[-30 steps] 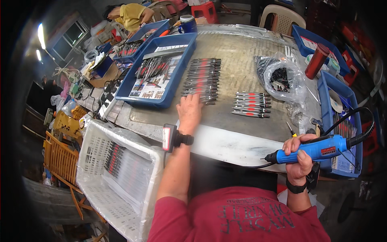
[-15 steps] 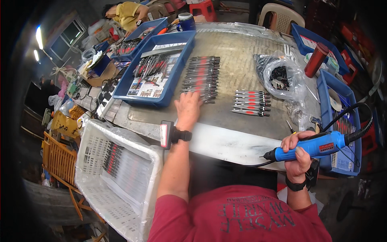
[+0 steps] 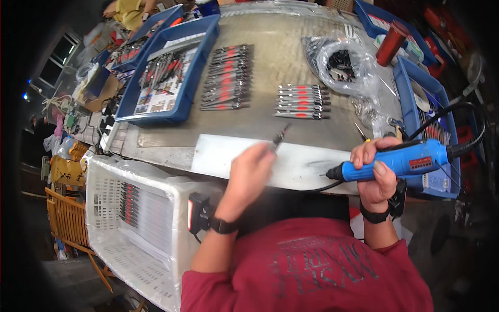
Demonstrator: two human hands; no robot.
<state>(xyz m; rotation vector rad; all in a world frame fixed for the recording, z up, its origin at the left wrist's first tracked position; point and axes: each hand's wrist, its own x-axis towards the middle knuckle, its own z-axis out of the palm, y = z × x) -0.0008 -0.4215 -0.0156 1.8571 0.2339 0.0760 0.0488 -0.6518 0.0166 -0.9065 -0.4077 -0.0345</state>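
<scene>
Between the fingers of my left hand (image 3: 250, 171), somewhat blurred, is a slim dark pen-like piece (image 3: 281, 135), its tip pointing up and away. This hand hovers over the near part of a white sheet (image 3: 215, 153) at the table's front edge. My right hand (image 3: 375, 179) grips a blue electric screwdriver (image 3: 408, 160), whose thin bit points left, apart from the piece. Beyond the sheet lie a long stack of similar grey-and-red pen-like pieces (image 3: 226, 78) and, to its right, a shorter stack of them (image 3: 302, 101).
At left, a blue tray (image 3: 183, 106) holds loose pieces on printed paper. A plastic-lined white crate (image 3: 182, 208) with a row of pieces stands below. Farther right are a clear bag of small black parts (image 3: 340, 65), a red cylinder (image 3: 392, 42) and another blue tray (image 3: 405, 78).
My left hand has come back from the long stack toward me and to the right, now with one piece in its fingers. The right hand still holds the screwdriver; the view has shifted.
</scene>
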